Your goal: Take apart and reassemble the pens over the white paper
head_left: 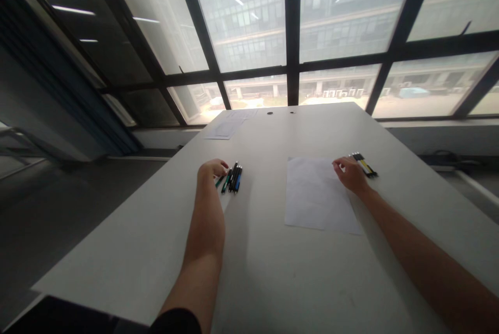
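My left hand (213,167) is at the left of a small group of pens (234,179) lying side by side on the white table. Its fingers are curled down over a dark green pen (219,182), which is partly hidden beneath them. Black, green and blue barrels show in the group. Over the right side of a blank white sheet of paper (312,193) rests my right hand (351,174), its thumb and forefinger loosely bent with a gap between them and nothing visible in it. Just beyond that hand lies a row of black pens with a yellow one (364,165).
Printed sheets (225,127) lie at the table's far left edge. Two small dark round spots (270,113) mark the far end of the white table (273,271). Large framed windows (253,16) stand behind it, and a dark curtain (70,74) hangs at left.
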{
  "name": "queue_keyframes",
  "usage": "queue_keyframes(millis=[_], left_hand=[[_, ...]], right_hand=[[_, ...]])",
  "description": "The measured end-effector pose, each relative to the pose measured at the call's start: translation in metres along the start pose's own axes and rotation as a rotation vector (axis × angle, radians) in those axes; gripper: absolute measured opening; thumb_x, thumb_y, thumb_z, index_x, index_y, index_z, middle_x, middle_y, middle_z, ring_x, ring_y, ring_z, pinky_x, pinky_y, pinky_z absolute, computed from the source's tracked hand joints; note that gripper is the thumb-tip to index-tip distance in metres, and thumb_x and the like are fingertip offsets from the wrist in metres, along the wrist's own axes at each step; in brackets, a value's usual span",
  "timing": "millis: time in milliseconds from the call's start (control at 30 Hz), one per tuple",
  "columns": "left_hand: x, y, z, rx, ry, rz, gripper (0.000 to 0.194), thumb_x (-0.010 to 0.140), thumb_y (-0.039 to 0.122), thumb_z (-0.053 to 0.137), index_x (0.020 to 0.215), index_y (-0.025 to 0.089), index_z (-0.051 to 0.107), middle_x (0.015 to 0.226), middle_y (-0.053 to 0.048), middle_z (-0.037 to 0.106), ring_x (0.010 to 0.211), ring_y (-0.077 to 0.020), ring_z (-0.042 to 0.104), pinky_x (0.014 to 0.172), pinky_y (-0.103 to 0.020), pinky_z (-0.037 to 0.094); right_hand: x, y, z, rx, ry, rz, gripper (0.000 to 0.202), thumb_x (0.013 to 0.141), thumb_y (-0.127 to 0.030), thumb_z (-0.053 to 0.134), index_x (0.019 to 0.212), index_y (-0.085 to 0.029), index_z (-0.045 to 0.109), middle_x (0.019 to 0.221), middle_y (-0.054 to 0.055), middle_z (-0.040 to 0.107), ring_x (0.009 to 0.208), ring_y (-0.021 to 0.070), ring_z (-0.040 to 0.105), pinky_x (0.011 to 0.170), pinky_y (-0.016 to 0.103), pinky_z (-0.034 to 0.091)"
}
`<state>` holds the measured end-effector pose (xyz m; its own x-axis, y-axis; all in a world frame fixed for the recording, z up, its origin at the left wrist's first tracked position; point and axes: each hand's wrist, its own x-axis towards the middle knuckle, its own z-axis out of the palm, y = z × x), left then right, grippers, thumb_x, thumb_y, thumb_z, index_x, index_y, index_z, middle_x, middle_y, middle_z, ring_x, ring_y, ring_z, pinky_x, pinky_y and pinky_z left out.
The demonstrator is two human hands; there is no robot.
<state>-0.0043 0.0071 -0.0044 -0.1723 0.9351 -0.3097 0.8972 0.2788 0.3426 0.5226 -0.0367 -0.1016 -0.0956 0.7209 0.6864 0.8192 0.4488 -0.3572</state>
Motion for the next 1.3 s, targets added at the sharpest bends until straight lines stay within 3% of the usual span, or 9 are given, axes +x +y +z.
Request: queue_keyframes(millis=[100, 200, 333, 500, 733, 867, 1000, 1100, 1300], left_hand=[[-0.005, 0.002, 0.005, -0.062, -0.045, -0.073, 0.039, 0.051, 0.014, 0.076, 0.089, 0.021, 0.072, 0.086, -0.006, 0.074, 0.078, -0.0219, 0.068, 0.065, -0.027, 0.052], [-0.009, 0.007, 0.009, -0.146, 0.027, -0.123, 0.034, 0.049, 0.011, 0.076, 0.082, 0.019, 0.071, 0.080, -0.007, 0.073, 0.071, -0.0212, 0.067, 0.062, -0.027, 0.052], [-0.013, 0.010, -0.008, -0.205, 0.132, -0.135, 0.024, 0.049, 0.010, 0.075, 0.072, 0.017, 0.070, 0.067, -0.005, 0.069, 0.064, -0.0183, 0.063, 0.057, -0.025, 0.050], [-0.037, 0.030, -0.046, -0.507, 0.353, 0.159, 0.025, 0.051, 0.015, 0.076, 0.075, 0.016, 0.075, 0.061, -0.001, 0.064, 0.056, -0.0125, 0.057, 0.054, -0.022, 0.048], [-0.101, 0.101, -0.055, -0.608, 0.291, 0.597, 0.030, 0.056, 0.029, 0.084, 0.082, 0.016, 0.077, 0.077, -0.005, 0.071, 0.068, -0.0156, 0.064, 0.066, -0.028, 0.054], [-0.110, 0.136, -0.037, -0.743, 0.133, 0.711, 0.035, 0.057, 0.035, 0.088, 0.082, 0.014, 0.075, 0.078, -0.008, 0.072, 0.074, -0.0201, 0.069, 0.077, -0.037, 0.058], [-0.098, 0.165, -0.007, -0.880, 0.024, 0.743, 0.038, 0.056, 0.036, 0.090, 0.081, 0.011, 0.075, 0.077, -0.009, 0.072, 0.075, -0.0215, 0.071, 0.082, -0.042, 0.059], [-0.085, 0.185, 0.022, -1.037, -0.004, 0.744, 0.040, 0.054, 0.036, 0.092, 0.080, 0.010, 0.075, 0.076, -0.009, 0.072, 0.075, -0.0216, 0.072, 0.085, -0.042, 0.060], [-0.066, 0.217, 0.091, -1.353, -0.013, 0.685, 0.041, 0.054, 0.034, 0.092, 0.082, 0.010, 0.074, 0.073, -0.007, 0.073, 0.072, -0.0190, 0.072, 0.089, -0.042, 0.058]], right_hand=[[-0.001, 0.001, 0.000, -0.004, 0.004, -0.010, 0.019, 0.088, -0.026, 0.051, 0.079, -0.018, 0.066, 0.073, 0.005, 0.065, 0.072, 0.0207, 0.056, 0.075, 0.033, 0.042], [-0.001, 0.002, 0.000, -0.005, 0.003, -0.005, 0.020, 0.088, -0.027, 0.050, 0.079, -0.018, 0.066, 0.074, 0.006, 0.065, 0.073, 0.0212, 0.056, 0.076, 0.033, 0.042], [0.000, 0.001, 0.000, 0.006, 0.004, 0.002, 0.020, 0.088, -0.027, 0.051, 0.079, -0.018, 0.066, 0.074, 0.006, 0.066, 0.073, 0.0213, 0.056, 0.075, 0.033, 0.042], [0.002, -0.005, -0.002, 0.014, 0.013, 0.005, 0.019, 0.087, -0.026, 0.050, 0.078, -0.018, 0.066, 0.075, 0.006, 0.066, 0.072, 0.0209, 0.057, 0.075, 0.033, 0.042], [0.007, -0.022, -0.010, 0.088, 0.019, 0.018, 0.020, 0.088, -0.026, 0.052, 0.078, -0.018, 0.067, 0.074, 0.006, 0.066, 0.071, 0.0196, 0.056, 0.073, 0.034, 0.043], [0.016, -0.039, -0.012, 0.365, -0.027, 0.162, 0.021, 0.088, -0.033, 0.054, 0.084, -0.018, 0.069, 0.082, 0.006, 0.070, 0.066, 0.0165, 0.058, 0.061, 0.030, 0.044], [0.022, -0.055, -0.009, 0.819, -0.137, 0.368, 0.033, 0.086, -0.047, 0.058, 0.095, -0.018, 0.069, 0.076, 0.005, 0.069, 0.058, 0.0145, 0.058, 0.049, 0.027, 0.042], [0.022, -0.059, -0.008, 0.981, -0.173, 0.451, 0.040, 0.081, -0.053, 0.066, 0.099, -0.018, 0.069, 0.077, 0.005, 0.070, 0.061, 0.0142, 0.060, 0.051, 0.026, 0.045], [0.017, -0.042, 0.000, 1.038, 0.032, 0.569, 0.038, 0.070, -0.047, 0.079, 0.093, -0.018, 0.070, 0.074, 0.003, 0.069, 0.063, 0.0132, 0.062, 0.056, 0.025, 0.049]])
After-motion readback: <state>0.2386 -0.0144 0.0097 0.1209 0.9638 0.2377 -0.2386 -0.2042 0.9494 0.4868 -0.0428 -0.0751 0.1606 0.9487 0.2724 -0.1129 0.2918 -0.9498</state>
